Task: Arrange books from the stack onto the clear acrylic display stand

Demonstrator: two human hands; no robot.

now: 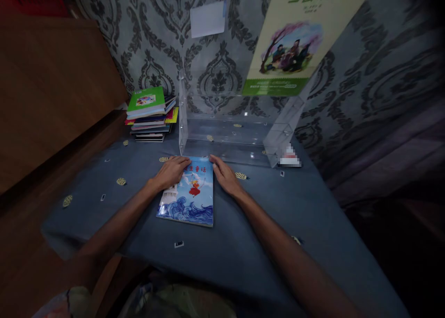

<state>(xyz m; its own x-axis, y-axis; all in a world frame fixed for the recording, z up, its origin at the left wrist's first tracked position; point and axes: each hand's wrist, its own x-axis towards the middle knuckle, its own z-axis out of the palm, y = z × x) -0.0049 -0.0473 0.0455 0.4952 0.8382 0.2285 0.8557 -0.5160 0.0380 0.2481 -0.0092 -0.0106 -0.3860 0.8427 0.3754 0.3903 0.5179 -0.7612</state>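
observation, largest first. patterned grey damask wallpaper (pixel 222 54) stands behind a table covered with a blue-grey, pineapple-printed cloth (pixel 243 262). a clear plastic tiered rack (pixel 183 114) sits toward the back; a cream-and-green illustrated cover (pixel 288 44) shows at its upper right, support unclear. left of the rack: an uneven stack of books in mixed colours (pixel 153 121), a green one on top.

the light-blue, wave-illustrated paperback (pixel 193 202) lies flat on the cloth, in front of the rack and near its lower front edge.

risks, judged: a forward push could knock the book's top edge against the rack and shift it; uneven hand pressure could skew the book or ruck the cloth. a careless sideways sweep might topple the stack.

pose: both forearms angle inward. left hand (pixel 174 170) rests palm down, unclosed, fingers laid over the book's upper left. right hand (pixel 225 176) is beside the upper right corner, thumb side inward; cannot tell whether it pinches the edge.
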